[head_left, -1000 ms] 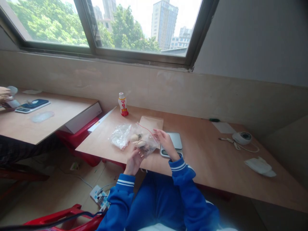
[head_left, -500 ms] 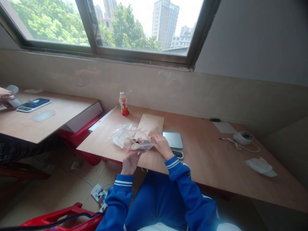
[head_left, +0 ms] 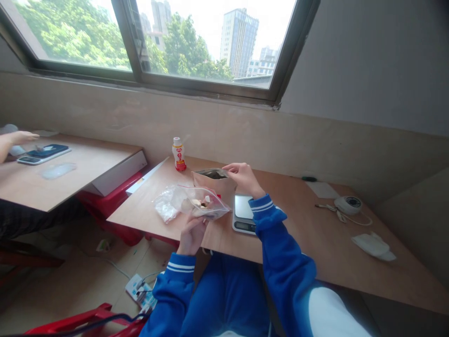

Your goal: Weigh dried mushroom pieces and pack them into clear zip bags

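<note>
My left hand (head_left: 193, 232) grips a clear zip bag (head_left: 218, 208) from below, over the table's front edge. Pale, dried-looking pieces lie inside the bag, and a red line runs along its top. Farther back is a brown paper pouch (head_left: 224, 186) with its mouth open and a silvery inner lining. My right hand (head_left: 243, 177) pinches the right end of that mouth. Just right of the clear bag, a kitchen scale (head_left: 243, 213) lies partly behind my right sleeve. Crumpled clear plastic bags (head_left: 167, 204) rest to the left of my left hand.
A white and red bottle (head_left: 178, 154) stands at the back left. On the right lie a white round device with a cable (head_left: 348, 204), a white crumpled item (head_left: 374, 246) and paper (head_left: 322, 189). Another person's hand (head_left: 19, 137) is above a scale (head_left: 44, 153) on the left table.
My right hand has left the clear bag and moved up to the paper pouch. The pouch, flat before, now gapes at its top. My left hand still holds the clear bag.
</note>
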A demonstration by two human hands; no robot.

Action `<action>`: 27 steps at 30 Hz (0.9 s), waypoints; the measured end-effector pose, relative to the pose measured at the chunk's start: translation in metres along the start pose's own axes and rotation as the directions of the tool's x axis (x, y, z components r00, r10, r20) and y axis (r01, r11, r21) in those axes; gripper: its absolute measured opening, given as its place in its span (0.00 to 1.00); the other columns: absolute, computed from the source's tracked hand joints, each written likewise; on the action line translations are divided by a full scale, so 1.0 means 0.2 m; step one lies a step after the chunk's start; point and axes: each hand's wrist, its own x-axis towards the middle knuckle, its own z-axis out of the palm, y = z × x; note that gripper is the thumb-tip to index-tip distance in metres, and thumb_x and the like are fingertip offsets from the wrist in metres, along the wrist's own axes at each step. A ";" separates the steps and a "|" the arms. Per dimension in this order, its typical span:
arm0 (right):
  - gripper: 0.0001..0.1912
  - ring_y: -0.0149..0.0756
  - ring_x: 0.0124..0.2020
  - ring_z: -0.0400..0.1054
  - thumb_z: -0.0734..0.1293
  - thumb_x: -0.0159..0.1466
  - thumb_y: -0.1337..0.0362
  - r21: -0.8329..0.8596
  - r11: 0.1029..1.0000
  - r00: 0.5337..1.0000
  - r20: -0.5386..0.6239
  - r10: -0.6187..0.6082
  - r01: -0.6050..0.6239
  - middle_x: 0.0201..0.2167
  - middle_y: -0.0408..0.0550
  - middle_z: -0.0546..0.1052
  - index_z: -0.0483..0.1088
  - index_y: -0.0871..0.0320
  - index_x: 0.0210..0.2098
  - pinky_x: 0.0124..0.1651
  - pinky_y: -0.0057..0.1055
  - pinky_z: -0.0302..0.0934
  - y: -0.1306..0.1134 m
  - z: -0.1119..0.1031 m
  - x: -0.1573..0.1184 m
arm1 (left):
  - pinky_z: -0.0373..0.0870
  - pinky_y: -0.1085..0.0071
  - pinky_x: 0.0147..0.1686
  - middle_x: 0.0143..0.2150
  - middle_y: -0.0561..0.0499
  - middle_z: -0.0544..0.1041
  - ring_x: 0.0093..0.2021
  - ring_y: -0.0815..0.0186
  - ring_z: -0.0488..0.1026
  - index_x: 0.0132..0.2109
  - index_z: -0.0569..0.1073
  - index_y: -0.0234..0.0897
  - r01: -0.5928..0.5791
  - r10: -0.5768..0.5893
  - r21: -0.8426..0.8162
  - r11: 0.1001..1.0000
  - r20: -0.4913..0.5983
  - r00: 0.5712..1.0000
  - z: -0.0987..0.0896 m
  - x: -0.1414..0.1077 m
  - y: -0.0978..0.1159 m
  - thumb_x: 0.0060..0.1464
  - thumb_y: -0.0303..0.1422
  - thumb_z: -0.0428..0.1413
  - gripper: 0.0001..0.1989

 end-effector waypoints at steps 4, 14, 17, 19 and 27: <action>0.09 0.35 0.30 0.72 0.67 0.58 0.66 0.050 0.998 0.999 -0.012 0.045 -0.045 0.29 0.47 0.80 0.78 0.59 0.36 0.34 0.29 0.64 0.01 0.01 0.01 | 0.66 0.63 0.47 0.47 0.48 0.78 0.50 0.57 0.72 0.43 0.76 0.37 0.044 -0.044 0.003 0.999 0.016 0.999 0.03 0.08 -0.06 0.45 0.27 0.59 0.15; 0.09 0.30 0.32 0.69 0.62 0.64 0.61 0.136 0.941 0.930 0.163 -0.330 0.310 0.34 0.44 0.74 0.74 0.55 0.35 0.36 0.27 0.64 -0.19 0.00 -0.21 | 0.66 0.70 0.40 0.40 0.52 0.77 0.42 0.65 0.72 0.40 0.75 0.38 0.044 -0.044 -0.013 0.999 0.024 0.999 0.08 0.19 -0.13 0.43 0.24 0.59 0.14; 0.05 0.28 0.28 0.67 0.63 0.63 0.65 0.166 0.953 0.911 0.288 -0.294 0.255 0.30 0.42 0.72 0.70 0.58 0.35 0.33 0.26 0.63 -0.20 0.01 -0.19 | 0.66 0.72 0.37 0.39 0.51 0.77 0.40 0.66 0.72 0.37 0.76 0.36 0.036 -0.036 -0.046 0.998 -0.011 0.999 0.08 0.20 -0.14 0.42 0.22 0.59 0.12; 0.01 0.28 0.28 0.66 0.64 0.62 0.68 0.140 0.954 0.914 0.279 -0.293 0.264 0.30 0.41 0.71 0.68 0.58 0.35 0.32 0.25 0.62 -0.19 0.01 -0.18 | 0.66 0.72 0.37 0.38 0.51 0.77 0.40 0.66 0.72 0.35 0.76 0.36 0.028 -0.029 -0.050 0.998 -0.028 0.999 0.07 0.20 -0.15 0.41 0.21 0.58 0.11; 0.08 0.36 0.42 0.67 0.64 0.65 0.62 -0.196 0.875 0.859 0.372 -0.352 0.443 0.41 0.49 0.72 0.70 0.58 0.42 0.45 0.31 0.62 -0.17 0.12 -0.25 | 0.67 0.68 0.44 0.44 0.52 0.77 0.49 0.60 0.71 0.43 0.75 0.41 -0.025 0.025 0.005 1.000 -0.044 0.999 0.07 0.18 -0.18 0.43 0.22 0.57 0.18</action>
